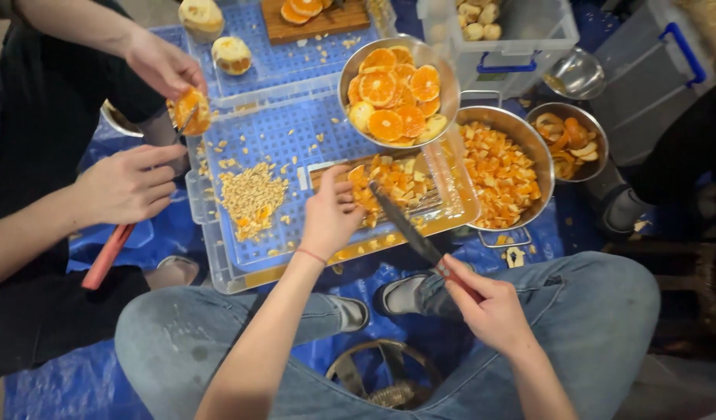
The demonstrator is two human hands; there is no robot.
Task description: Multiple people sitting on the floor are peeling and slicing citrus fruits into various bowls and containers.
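My left hand point(329, 216) lies on a pile of chopped orange pieces point(394, 185) on a small cutting board point(324, 173), fingers spread over the fruit. My right hand point(486, 305) grips the red handle of a long knife point(405, 225), whose blade points up-left into the pile. The board sits on an upturned clear crate with a blue grid top point(288, 136). A metal bowl of halved oranges point(398, 92) stands just behind the board. A larger metal bowl of diced orange point(499, 167) sits to the right.
A second person at left holds an orange piece point(191, 109) in one hand point(162, 64) and a red-handled tool point(107, 255) in the other. A heap of seeds point(253, 198) lies on the crate. A bowl of peels point(569, 141), clear bins and blue tarp surround us.
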